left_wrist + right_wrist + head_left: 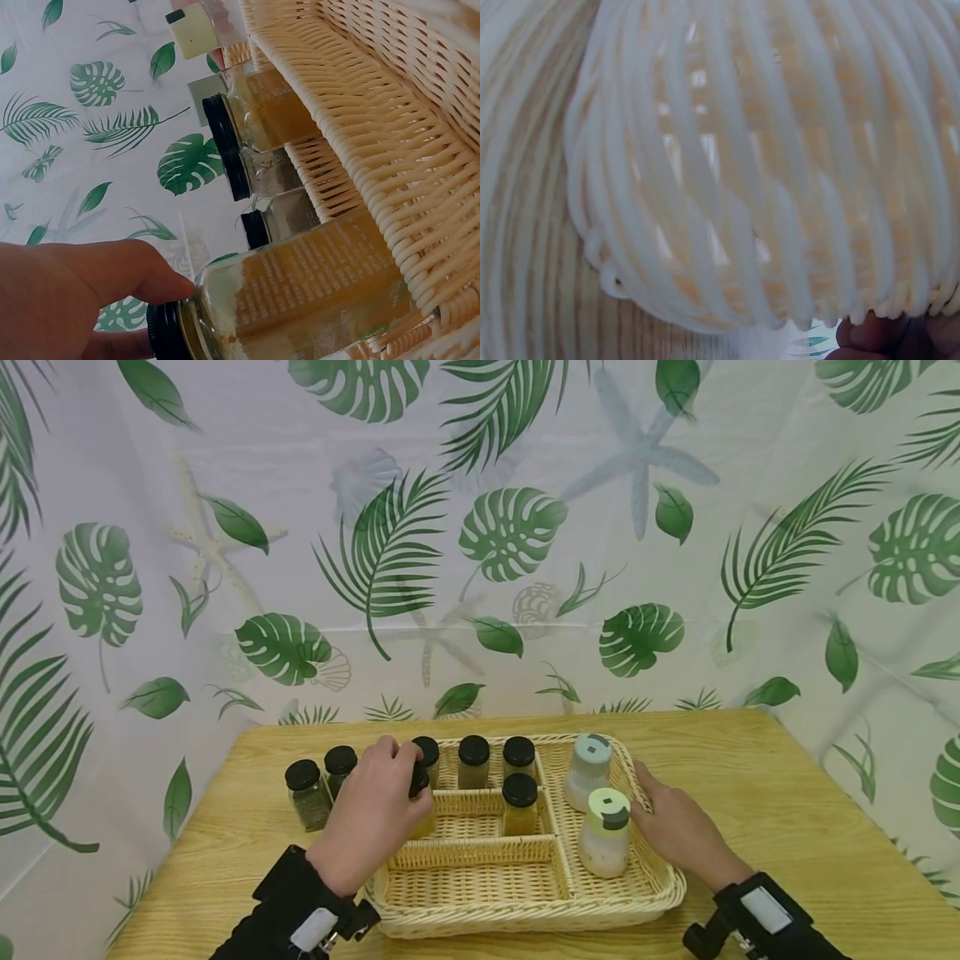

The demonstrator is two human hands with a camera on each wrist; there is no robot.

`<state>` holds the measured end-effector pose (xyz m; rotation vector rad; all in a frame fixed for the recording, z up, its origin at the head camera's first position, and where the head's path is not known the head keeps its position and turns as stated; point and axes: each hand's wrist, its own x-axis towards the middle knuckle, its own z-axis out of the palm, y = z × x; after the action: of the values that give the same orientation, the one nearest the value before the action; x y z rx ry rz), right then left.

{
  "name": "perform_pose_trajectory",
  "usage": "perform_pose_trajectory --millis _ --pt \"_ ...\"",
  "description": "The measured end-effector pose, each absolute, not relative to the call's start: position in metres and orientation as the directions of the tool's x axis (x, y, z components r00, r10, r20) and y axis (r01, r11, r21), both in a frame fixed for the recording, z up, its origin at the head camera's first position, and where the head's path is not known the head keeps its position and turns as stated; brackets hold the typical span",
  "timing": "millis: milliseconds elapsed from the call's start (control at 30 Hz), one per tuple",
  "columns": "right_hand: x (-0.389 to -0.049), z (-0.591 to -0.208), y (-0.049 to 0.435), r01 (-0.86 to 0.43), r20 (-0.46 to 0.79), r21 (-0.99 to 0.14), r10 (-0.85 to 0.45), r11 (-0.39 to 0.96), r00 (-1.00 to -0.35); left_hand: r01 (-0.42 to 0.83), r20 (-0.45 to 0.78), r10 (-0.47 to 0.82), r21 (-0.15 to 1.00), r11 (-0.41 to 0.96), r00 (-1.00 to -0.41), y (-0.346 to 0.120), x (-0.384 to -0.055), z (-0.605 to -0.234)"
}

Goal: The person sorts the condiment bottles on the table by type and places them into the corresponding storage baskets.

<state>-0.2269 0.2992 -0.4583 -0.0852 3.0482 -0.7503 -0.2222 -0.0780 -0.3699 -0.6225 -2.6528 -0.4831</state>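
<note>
My left hand (378, 810) pinches the black lid of a spice jar (307, 292) filled with yellow-brown powder. The jar is upright in the middle row of a divided wicker basket (525, 917), at its left end. My right hand (686, 831) holds the basket's right rim, its fingertips partly hidden behind the weave. In the same row stands another yellow spice jar (520, 814), also black-lidded. The back row has several dark-lidded jars, one being a grey-brown jar (473, 768). A blue-lidded shaker (588, 777) and a yellow-green-lidded shaker (604, 843) occupy the right compartment.
Left of the basket, a jar of dark green flakes (309, 802) and another black-lidded jar (341, 764) stand on the wooden table (787, 793). Behind the table hangs a leaf-patterned cloth (450, 568). Low wicker dividers (480, 852) split the basket.
</note>
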Motion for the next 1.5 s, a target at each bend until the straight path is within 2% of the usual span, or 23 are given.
perform_pose_trajectory --millis 367,1200,1500 --pt "-0.227 -0.46 0.301 -0.054 0.01 -0.467 -0.056 0.883 -0.998 0.474 0.311 0.395 0.239 0.848 -0.864 -0.071 -0.231 -0.378" --pt "-0.227 -0.46 0.3 -0.048 0.016 -0.47 -0.046 0.881 -0.999 0.534 0.192 0.504 0.173 0.827 -0.842 -0.06 -0.236 -0.387" --pt "-0.226 -0.458 0.299 -0.05 0.021 -0.47 -0.045 0.881 -0.999 0.547 0.2 0.519 0.128 0.827 -0.831 -0.06 -0.235 -0.386"
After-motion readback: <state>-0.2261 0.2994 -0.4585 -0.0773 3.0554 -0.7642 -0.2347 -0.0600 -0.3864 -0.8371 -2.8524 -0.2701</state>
